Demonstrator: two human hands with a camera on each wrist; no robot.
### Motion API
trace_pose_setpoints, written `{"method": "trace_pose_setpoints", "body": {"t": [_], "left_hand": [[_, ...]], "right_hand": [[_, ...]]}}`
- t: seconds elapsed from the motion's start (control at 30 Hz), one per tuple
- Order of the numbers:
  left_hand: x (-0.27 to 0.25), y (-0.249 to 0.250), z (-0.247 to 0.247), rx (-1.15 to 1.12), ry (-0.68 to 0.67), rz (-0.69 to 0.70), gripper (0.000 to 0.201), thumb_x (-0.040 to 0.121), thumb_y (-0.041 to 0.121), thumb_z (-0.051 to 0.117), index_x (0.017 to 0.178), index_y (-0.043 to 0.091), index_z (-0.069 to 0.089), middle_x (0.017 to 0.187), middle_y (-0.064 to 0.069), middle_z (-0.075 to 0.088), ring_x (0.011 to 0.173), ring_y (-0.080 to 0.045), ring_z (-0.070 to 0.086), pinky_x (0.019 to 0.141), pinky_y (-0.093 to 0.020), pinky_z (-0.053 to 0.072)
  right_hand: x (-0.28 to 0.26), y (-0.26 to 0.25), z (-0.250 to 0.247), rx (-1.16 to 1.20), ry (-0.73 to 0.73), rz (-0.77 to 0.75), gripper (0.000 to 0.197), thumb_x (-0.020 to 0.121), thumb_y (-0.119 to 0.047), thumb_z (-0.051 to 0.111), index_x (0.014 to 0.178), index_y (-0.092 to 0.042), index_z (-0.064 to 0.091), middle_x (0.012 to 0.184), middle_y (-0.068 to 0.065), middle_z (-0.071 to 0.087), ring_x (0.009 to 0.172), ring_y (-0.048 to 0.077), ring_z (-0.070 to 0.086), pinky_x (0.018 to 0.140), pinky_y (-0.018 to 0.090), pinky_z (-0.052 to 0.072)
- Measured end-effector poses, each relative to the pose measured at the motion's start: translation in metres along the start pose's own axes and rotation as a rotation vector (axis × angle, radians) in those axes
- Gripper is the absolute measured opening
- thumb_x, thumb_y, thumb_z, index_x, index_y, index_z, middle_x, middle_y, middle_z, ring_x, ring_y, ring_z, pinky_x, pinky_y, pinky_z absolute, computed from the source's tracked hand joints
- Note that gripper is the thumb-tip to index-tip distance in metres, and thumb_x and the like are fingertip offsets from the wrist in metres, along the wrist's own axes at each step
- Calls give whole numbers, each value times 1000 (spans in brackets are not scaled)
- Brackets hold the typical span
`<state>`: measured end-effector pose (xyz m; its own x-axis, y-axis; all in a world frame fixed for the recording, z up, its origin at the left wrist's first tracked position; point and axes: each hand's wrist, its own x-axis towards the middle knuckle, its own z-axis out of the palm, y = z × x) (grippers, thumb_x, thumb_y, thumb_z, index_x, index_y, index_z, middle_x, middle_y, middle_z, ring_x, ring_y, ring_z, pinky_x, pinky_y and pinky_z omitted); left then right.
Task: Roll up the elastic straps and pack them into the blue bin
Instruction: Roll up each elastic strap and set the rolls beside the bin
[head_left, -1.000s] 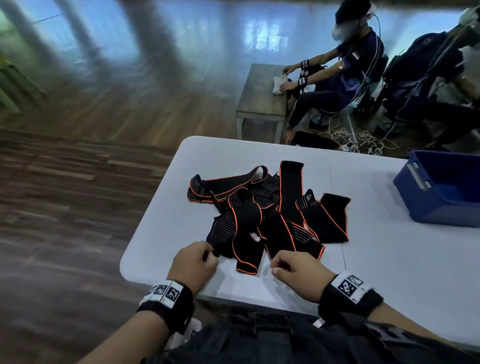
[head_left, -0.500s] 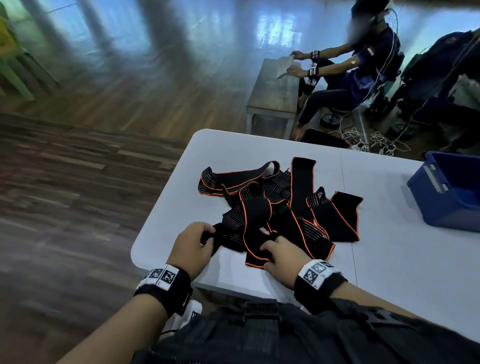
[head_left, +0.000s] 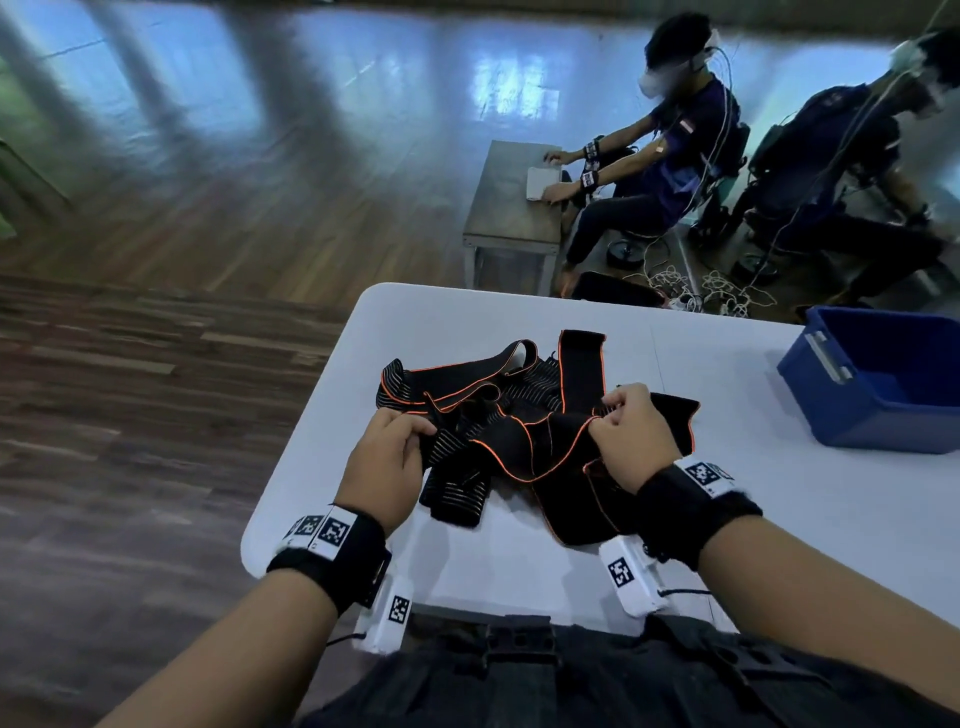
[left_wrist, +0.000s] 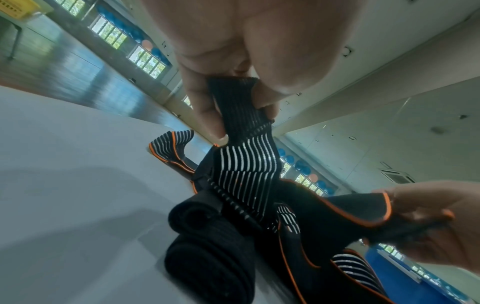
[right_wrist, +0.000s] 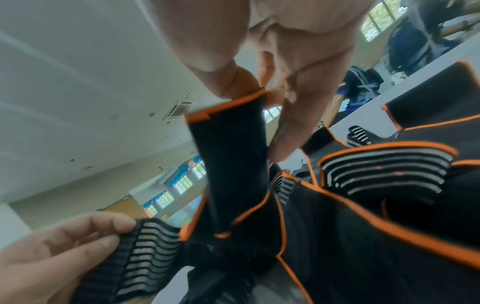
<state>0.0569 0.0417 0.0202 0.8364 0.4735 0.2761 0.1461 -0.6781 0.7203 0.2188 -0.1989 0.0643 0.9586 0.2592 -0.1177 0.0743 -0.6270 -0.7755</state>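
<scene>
A tangled pile of black elastic straps (head_left: 524, 395) with orange edging and grey stripes lies on the white table (head_left: 519, 566). My left hand (head_left: 387, 457) pinches a striped end of one strap (left_wrist: 244, 160) and lifts it off the table. My right hand (head_left: 631, 434) pinches an orange-edged black strap end (right_wrist: 228, 148) lifted above the pile. The raised strap (head_left: 524, 441) sags between both hands. The blue bin (head_left: 883, 379) stands open at the right edge of the table, well clear of both hands.
A grey low table (head_left: 511, 202) and two seated people (head_left: 670, 150) are beyond the far edge, with cables (head_left: 696, 286) on the floor. Wooden floor lies to the left. The table's left edge runs close by my left wrist.
Both hands went from the near edge of the pile to pinching strap ends, and they have lifted them up and apart. The head view tilted and shifted slightly.
</scene>
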Motion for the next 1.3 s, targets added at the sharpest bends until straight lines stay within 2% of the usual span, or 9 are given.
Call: {"method": "trace_pose_setpoints", "body": {"t": [0.17, 0.27, 0.37, 0.57, 0.7, 0.83, 1.0, 1.17, 1.3], "left_hand": [[3, -5, 4, 39, -181, -2, 32, 90, 0, 54, 110, 22, 66, 108, 7, 59, 102, -11, 58, 94, -28, 47], [8, -9, 7, 54, -271, -4, 31, 90, -1, 55, 107, 22, 67, 109, 4, 61, 100, -11, 57, 91, -23, 43], [18, -13, 13, 94, -337, 9, 28, 91, -1, 53, 97, 20, 70, 104, 3, 61, 96, -14, 58, 87, -23, 43], [43, -17, 26, 77, -383, 50, 20, 93, 9, 58, 102, 24, 69, 102, 5, 58, 88, -11, 58, 86, -26, 47], [69, -25, 30, 82, -316, 1, 35, 89, 5, 59, 119, 22, 63, 122, 0, 49, 98, -15, 60, 95, -26, 45], [87, -43, 29, 174, -408, -74, 56, 79, -5, 54, 126, 24, 60, 133, 3, 47, 113, -18, 56, 99, -27, 42], [99, -49, 27, 294, -488, -24, 12, 85, 19, 72, 97, 22, 68, 94, 3, 65, 97, -24, 64, 79, -28, 44], [115, -15, 7, 144, -390, -8, 25, 84, 20, 73, 99, 23, 53, 85, 4, 65, 78, -20, 63, 71, -30, 48], [138, 28, -7, 55, -336, 153, 22, 84, 12, 69, 88, 29, 56, 79, 8, 67, 72, -14, 62, 62, -23, 42]], "right_hand": [[3, 15, -18, 92, -8, 91, 30, 84, 10, 43, 73, -12, 58, 73, 17, 64, 50, 25, 66, 50, 35, 59], [0, 25, -22, 55, -9, 120, 39, 85, 12, 40, 68, -12, 66, 70, 17, 66, 42, 15, 60, 43, 22, 52], [-4, 35, -24, -95, -18, 90, 43, 84, 6, 46, 67, -25, 70, 77, 4, 69, 64, 20, 64, 66, 28, 54], [-33, 36, -15, -302, -157, 83, 28, 79, -39, 77, 94, -16, 68, 90, -3, 68, 79, 12, 63, 65, 24, 48], [-38, 45, 3, -333, -122, 216, 56, 69, -21, 84, 121, -19, 63, 115, 1, 62, 103, 18, 60, 78, 21, 40], [-41, 51, 14, -276, -46, 258, 45, 71, -8, 74, 113, -21, 68, 97, -3, 60, 87, 15, 55, 68, 20, 38], [-46, 42, 3, -216, 48, 216, 25, 78, -21, 72, 103, -21, 71, 88, -6, 64, 91, 19, 65, 79, 28, 49], [-50, 10, -34, 37, -83, 275, 57, 68, -10, 87, 119, -10, 61, 87, 12, 65, 85, 41, 71, 80, 50, 60], [-39, -27, -67, 98, -100, 188, 60, 69, 10, 81, 122, -6, 59, 92, 10, 65, 75, 29, 70, 68, 31, 61]]}}
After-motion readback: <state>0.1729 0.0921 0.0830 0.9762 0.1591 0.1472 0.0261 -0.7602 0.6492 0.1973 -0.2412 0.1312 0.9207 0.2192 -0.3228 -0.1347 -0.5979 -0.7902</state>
